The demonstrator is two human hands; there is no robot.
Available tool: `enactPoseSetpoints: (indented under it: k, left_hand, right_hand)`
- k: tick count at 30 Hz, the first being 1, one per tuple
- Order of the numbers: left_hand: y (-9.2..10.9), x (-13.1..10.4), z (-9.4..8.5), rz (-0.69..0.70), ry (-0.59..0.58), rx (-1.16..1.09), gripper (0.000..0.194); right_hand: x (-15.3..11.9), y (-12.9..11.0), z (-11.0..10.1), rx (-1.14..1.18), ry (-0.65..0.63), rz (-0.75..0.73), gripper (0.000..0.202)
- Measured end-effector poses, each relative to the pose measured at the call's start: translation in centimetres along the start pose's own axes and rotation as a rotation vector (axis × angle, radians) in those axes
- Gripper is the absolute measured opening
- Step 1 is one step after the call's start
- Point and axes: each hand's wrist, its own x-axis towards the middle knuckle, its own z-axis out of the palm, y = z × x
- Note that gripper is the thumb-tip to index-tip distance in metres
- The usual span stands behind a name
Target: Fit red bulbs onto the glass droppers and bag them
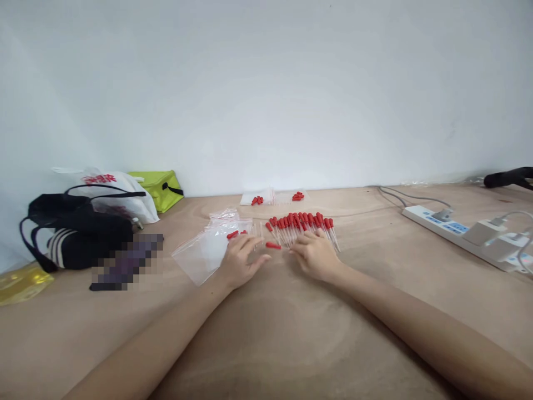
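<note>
Glass droppers with red rubber bulbs [295, 220] lie side by side in a fanned row on the table. My right hand [314, 254] rests at the near side of this row, its fingers curled together; whatever they hold is hidden. A red bulb shows just beyond its knuckles. My left hand [241, 260] is beside the clear plastic bags [204, 247], thumb held apart and fingers stretched toward loose red bulbs [232, 235] and thin clear glass tubes [259, 229]. Between the two hands lies a single red bulb [273, 245].
Small clear bags with red bulbs [257, 200] lie near the wall. At left are a black bag [83, 239], a white plastic bag [125, 194], a lime-green box bag [164, 191] and a blurred dark item [127, 261]. A white power strip [449, 228] with chargers is at right.
</note>
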Motion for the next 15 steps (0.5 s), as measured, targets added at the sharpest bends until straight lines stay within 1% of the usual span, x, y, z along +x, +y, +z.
enactPoseSetpoints:
  k: [2, 3, 5, 6, 8, 10, 12, 15]
  left_hand:
    - [-1.0, 0.0, -0.5, -0.166, 0.076, 0.162, 0.024]
    - [-1.5, 0.0, -0.7, -0.248, 0.090, 0.228, 0.023]
    - [-2.3, -0.1, -1.0, -0.377, 0.078, 0.314, 0.022]
    - [-2.5, -0.1, -1.0, -0.422, 0.053, 0.335, 0.023]
    - [-2.9, -0.2, -1.1, -0.484, -0.007, 0.342, 0.024]
    - [-3.1, -0.3, -1.0, -0.514, -0.055, 0.327, 0.022]
    - [-3.2, -0.4, -1.0, -0.521, -0.068, 0.308, 0.019]
    - [-3.5, -0.4, -0.8, -0.511, -0.072, 0.248, 0.016]
  right_hand:
    - [0.7, 1.5, 0.3, 0.046, 0.049, 0.234, 0.021]
    - [1.1, 2.2, 0.5, 0.076, 0.074, 0.357, 0.021]
    - [1.9, 3.4, 1.1, 0.123, 0.097, 0.545, 0.021]
    - [2.3, 3.8, 1.5, 0.128, 0.097, 0.603, 0.021]
    - [2.8, 4.2, 2.2, 0.092, 0.087, 0.661, 0.021]
    - [3.1, 4.2, 2.8, 0.035, 0.080, 0.679, 0.021]
    - [3.1, 4.1, 3.1, -0.004, 0.075, 0.688, 0.021]
    - [3.1, 4.0, 2.9, -0.029, 0.076, 0.694, 0.025]
